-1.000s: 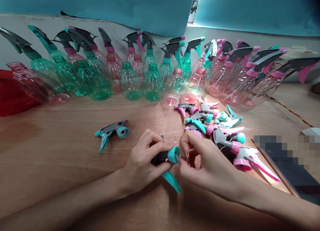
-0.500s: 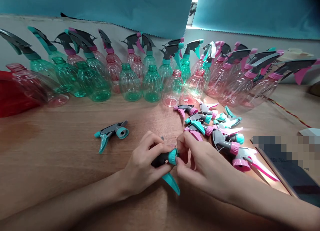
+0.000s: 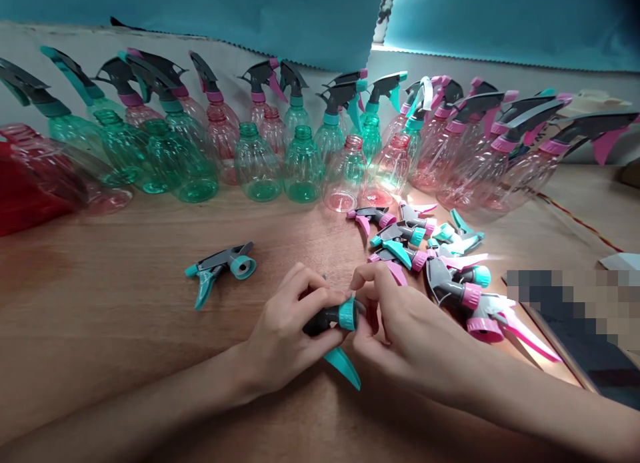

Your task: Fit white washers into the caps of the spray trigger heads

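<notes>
Into the head view, and gripping a spray head (image 3: 330, 316) snugly in the left hand (image 3: 285, 326), wrapped around the dark body with fingers above and thumb below. Not able to see the nozzle end, buried under that same hand. Able to see the teal collar (image 3: 347, 314) poking out on the right and the teal trigger (image 3: 344, 369) jutting out below. Held over the desk (image 3: 125, 336), but cannot tell whether touching it.

In tight at the collar's mouth with the right hand (image 3: 400, 319), bunched almost to a pinch, fingertips curled inward! Showing a greyish bit right there, too small and shaded to make out; cannot tell whether caught between those fingers or part of the spray head.

Left of the held spray head now: finding a second teal-and-grey sprayer (image 3: 220, 258), lying well apart. To its right, past the right hand: a heap of pink and teal spray tops (image 3: 453, 289), overlapping, hard to count. Farther right again: a phone (image 3: 585, 356), partly masked by pixel blocks and cut off at the frame's edge.

Beyond the held spray head: open-necked green bottles (image 3: 259, 173) and pink bottles (image 3: 345, 179), then sprayer-topped bottles (image 3: 331, 137) behind, half hidden by one another. Far left of it: something red (image 3: 17, 203), cropped by the frame.
</notes>
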Demonstrator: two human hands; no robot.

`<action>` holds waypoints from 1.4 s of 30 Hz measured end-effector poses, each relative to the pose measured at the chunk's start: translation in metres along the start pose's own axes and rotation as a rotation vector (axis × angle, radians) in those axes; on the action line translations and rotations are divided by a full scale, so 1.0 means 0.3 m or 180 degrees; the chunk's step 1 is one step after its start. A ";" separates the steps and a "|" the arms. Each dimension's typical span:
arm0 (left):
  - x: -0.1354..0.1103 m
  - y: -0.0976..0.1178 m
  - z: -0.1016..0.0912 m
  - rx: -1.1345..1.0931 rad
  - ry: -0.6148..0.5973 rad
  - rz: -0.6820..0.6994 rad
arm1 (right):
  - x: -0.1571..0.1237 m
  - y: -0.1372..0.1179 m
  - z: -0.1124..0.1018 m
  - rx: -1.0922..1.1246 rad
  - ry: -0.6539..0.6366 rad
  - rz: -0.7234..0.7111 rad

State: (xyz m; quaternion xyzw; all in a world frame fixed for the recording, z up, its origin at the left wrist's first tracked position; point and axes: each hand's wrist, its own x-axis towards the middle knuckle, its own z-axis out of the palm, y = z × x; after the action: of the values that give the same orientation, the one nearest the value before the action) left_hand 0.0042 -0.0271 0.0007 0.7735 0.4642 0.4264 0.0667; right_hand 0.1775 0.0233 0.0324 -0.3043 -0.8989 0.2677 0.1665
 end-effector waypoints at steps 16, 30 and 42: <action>0.002 -0.007 -0.003 -0.0703 -0.0063 -0.0655 | -0.003 -0.002 -0.128 0.1066 -0.0399 -0.0029; 0.005 -0.004 0.000 -0.0800 -0.0023 -0.0602 | 0.015 0.028 -0.085 0.0956 -0.0154 0.0039; 0.004 -0.003 0.005 -0.0922 -0.0029 -0.0761 | 0.000 0.014 -0.110 0.1165 0.0013 -0.0096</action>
State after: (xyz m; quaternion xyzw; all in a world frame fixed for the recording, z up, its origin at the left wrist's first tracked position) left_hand 0.0049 -0.0255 0.0001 0.6970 0.4863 0.4743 0.2297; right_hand 0.1946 0.0387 0.0564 -0.2559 -0.8393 0.4237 0.2249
